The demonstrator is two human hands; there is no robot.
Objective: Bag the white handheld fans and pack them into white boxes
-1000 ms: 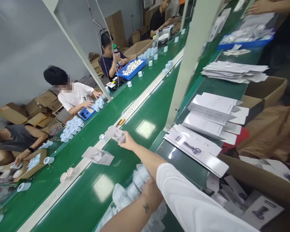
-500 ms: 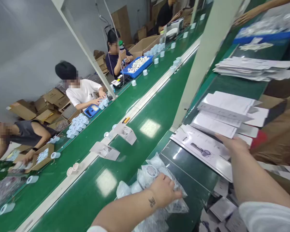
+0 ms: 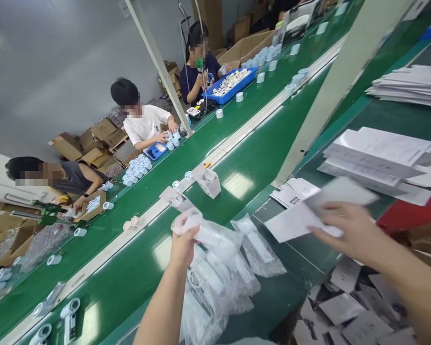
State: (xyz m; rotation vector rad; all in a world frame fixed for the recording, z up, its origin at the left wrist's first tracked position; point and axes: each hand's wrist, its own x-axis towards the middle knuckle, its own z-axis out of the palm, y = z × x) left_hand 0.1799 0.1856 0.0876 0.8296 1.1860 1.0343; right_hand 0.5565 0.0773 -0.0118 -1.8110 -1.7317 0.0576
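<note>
My left hand (image 3: 183, 244) is closed on a clear plastic bag (image 3: 204, 232) with a white part inside, lifted above a heap of similar bagged parts (image 3: 215, 282) at the near edge of the green belt. My right hand (image 3: 348, 230) is closed on a flat white carton blank (image 3: 309, 213), held above the green side shelf; the hand and blank are smeared by motion. More flat carton blanks (image 3: 377, 158) lie stacked just beyond it.
Two folded white cartons (image 3: 210, 182) and small round parts ride the green belt (image 3: 251, 158). A white post (image 3: 341, 81) rises beside the shelf. Three people sit across the far belt with white cups and a blue tray (image 3: 230, 86). Leaflets fill a box (image 3: 355, 311) at lower right.
My left hand lifted a bagged part up off the heap. My right hand took a carton blank from the stack and pulled it toward me. The view swung left and down.
</note>
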